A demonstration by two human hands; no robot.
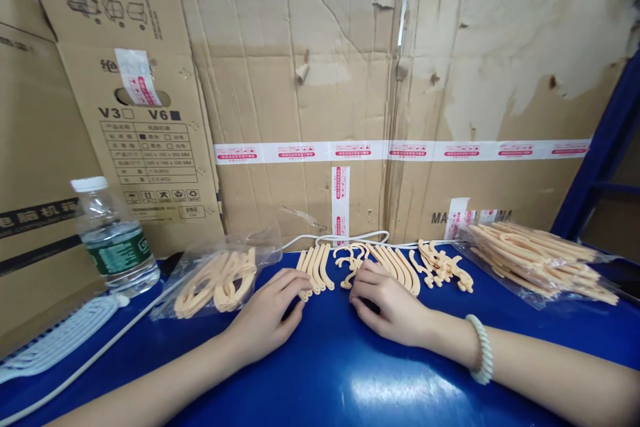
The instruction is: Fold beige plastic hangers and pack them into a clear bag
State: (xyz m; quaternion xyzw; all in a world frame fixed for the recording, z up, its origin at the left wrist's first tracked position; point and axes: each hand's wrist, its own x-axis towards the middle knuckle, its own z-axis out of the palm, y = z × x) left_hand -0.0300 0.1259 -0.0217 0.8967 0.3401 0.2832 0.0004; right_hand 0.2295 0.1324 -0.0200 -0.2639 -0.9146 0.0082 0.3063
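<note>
My left hand (274, 310) rests at the near end of a row of curved beige plastic strips (323, 267). Its fingers are bent but apart from the thumb, and their tips touch the leftmost strip; I see nothing held. To the right, my right hand (390, 300) curls over beige hook-shaped pieces (345, 255) and the near ends of more curved strips (400, 267). Its fingers are drawn in toward the thumb, hiding whatever lies under them. Small branched beige pieces (443, 263) lie in a pile beyond this hand.
Clear bags of beige parts lie left (233, 280) and right (535, 257) on the blue table (320, 380). A water bottle (117, 247), pale blue vented hairbrush (65, 333) and white cable (110, 347) are at left. Cardboard sheets (300, 100) stand behind.
</note>
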